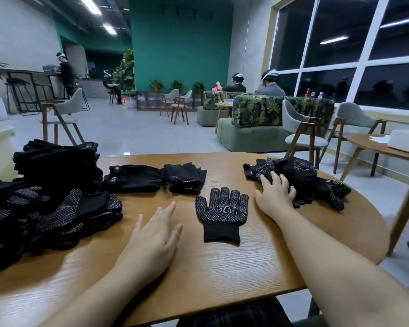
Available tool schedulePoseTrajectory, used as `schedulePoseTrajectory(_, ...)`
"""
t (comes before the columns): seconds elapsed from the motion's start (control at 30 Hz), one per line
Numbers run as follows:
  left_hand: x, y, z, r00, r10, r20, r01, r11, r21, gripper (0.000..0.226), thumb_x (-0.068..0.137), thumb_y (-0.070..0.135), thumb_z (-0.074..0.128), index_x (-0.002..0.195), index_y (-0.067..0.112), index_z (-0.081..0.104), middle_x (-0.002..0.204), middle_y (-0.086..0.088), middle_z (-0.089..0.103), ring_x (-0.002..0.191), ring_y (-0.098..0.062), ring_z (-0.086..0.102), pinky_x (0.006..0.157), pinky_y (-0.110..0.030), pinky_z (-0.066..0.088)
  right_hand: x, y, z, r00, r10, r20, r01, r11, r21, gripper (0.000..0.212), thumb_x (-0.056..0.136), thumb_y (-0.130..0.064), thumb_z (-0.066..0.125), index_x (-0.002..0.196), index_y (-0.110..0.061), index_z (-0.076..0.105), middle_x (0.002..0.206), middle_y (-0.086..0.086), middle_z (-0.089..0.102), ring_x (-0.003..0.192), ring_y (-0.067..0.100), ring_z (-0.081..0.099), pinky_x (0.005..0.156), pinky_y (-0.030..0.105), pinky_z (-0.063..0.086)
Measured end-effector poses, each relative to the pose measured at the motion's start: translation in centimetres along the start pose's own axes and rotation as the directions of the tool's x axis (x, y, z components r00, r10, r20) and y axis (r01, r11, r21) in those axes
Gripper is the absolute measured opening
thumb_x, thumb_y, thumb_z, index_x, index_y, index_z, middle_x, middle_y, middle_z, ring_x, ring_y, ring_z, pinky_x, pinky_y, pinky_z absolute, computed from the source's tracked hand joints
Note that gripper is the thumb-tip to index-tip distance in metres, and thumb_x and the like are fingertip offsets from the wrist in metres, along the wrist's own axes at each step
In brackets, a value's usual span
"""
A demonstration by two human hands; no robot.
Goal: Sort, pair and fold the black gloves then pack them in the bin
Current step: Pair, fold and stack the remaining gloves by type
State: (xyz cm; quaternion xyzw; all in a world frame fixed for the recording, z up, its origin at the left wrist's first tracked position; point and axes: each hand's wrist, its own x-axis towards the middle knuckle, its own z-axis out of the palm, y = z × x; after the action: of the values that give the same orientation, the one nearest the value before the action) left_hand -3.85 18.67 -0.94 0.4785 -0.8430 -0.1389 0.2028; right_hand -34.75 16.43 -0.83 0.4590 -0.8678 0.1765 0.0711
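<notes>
Right hand [275, 194] fingers curl into loose glove pile [300, 180]; whether they pinch one, cannot tell. Flat dotted glove [222, 214] lies leftward, cuff toward person. Left hand [155, 234] open, idle.

Both forearms are bare right down to the left hand [155, 234] and the right hand [275, 194] — no sleeves, rings, watch or bracelet in sight — and at the table's near edge shows a strip of dark clothing [234, 312], black with faint thin lines.
</notes>
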Motion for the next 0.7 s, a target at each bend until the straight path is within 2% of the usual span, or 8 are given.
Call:
schedulePoseTrajectory(0.1, 0.0, 0.0, 0.1, 1.0, 0.01, -0.004, -0.01, 1.0, -0.003, 0.055, 0.101, 0.04, 0.023, 0.15, 0.029, 0.002, 0.157, 0.006, 0.018, 0.144, -0.001, 0.002, 0.116, -0.03, -0.008, 0.5, 0.3, 0.2, 1.0, 0.015, 0.011, -0.015, 0.999, -0.036, 0.054, 0.095, -0.039, 0.038, 0.147, -0.038, 0.023, 0.158, 0.011, -0.006, 0.144, 0.027, -0.01, 0.113, 0.051, 0.001)
schedulePoseTrajectory(0.2, 0.0, -0.1, 0.1, 1.0, 0.019, -0.018, -0.019, 1.0, -0.017, 0.054, 0.101, 0.039, 0.024, 0.15, 0.03, 0.003, 0.157, 0.007, 0.018, 0.144, -0.001, 0.003, 0.116, -0.029, -0.006, 0.7, 0.5, 0.1, 0.998, 0.003, 0.057, 0.001, 0.998, -0.068, 0.048, 0.097, -0.036, 0.033, 0.145, -0.029, 0.031, 0.156, 0.008, 0.016, 0.144, 0.023, 0.003, 0.114, 0.052, 0.0)
schedulePoseTrajectory(0.3, 0.1, -0.3, 0.3, 0.999, 0.017, -0.028, -0.018, 0.999, -0.034, 0.054, 0.101, 0.04, 0.024, 0.15, 0.03, 0.005, 0.156, 0.007, 0.019, 0.143, -0.001, 0.005, 0.117, -0.029, -0.004, 0.4, 0.2, 0.0, 0.995, -0.082, -0.051, 0.08, 0.996, -0.032, 0.04, 0.098, -0.027, 0.036, 0.136, -0.021, 0.046, 0.145, 0.002, 0.037, 0.138, 0.02, 0.022, 0.115, 0.048, 0.004)
schedulePoseTrajectory(0.4, 0.1, -0.5, 0.4, 0.999, 0.014, -0.031, -0.015, 0.999, -0.033, 0.054, 0.1, 0.041, 0.025, 0.149, 0.031, 0.005, 0.156, 0.007, 0.018, 0.143, -0.001, 0.005, 0.117, -0.028, -0.002, 0.0, 0.1, -0.4, 0.971, -0.151, -0.186, 0.176, 0.976, 0.125, 0.038, 0.096, -0.02, 0.043, 0.133, -0.016, 0.052, 0.142, 0.004, 0.044, 0.135, 0.021, 0.032, 0.113, 0.041, 0.015)
schedulePoseTrajectory(0.5, 0.2, -0.5, 0.5, 0.999, 0.018, -0.045, -0.02, 0.999, -0.029, 0.055, 0.1, 0.041, 0.028, 0.149, 0.031, 0.007, 0.157, 0.008, 0.017, 0.144, -0.002, 0.004, 0.117, -0.028, 0.0, -0.7, -0.5, -1.3, 0.932, -0.218, -0.291, 0.309, 0.896, 0.319, 0.036, 0.095, -0.009, 0.047, 0.13, -0.005, 0.055, 0.139, 0.011, 0.047, 0.131, 0.026, 0.039, 0.11, 0.032, 0.026)
schedulePoseTrajectory(0.7, 0.2, -0.7, 0.7, 0.995, 0.043, -0.085, -0.044, 0.999, -0.006, 0.065, 0.095, 0.047, 0.04, 0.149, 0.033, 0.006, 0.157, 0.012, 0.009, 0.144, -0.003, 0.007, 0.117, -0.028, 0.002, -3.1, -3.7, -3.3, 0.824, -0.324, -0.464, 0.523, 0.75, 0.405, 0.037, 0.089, 0.005, 0.049, 0.126, 0.0, 0.057, 0.131, 0.013, 0.053, 0.125, 0.024, 0.047, 0.103, 0.011, 0.024)
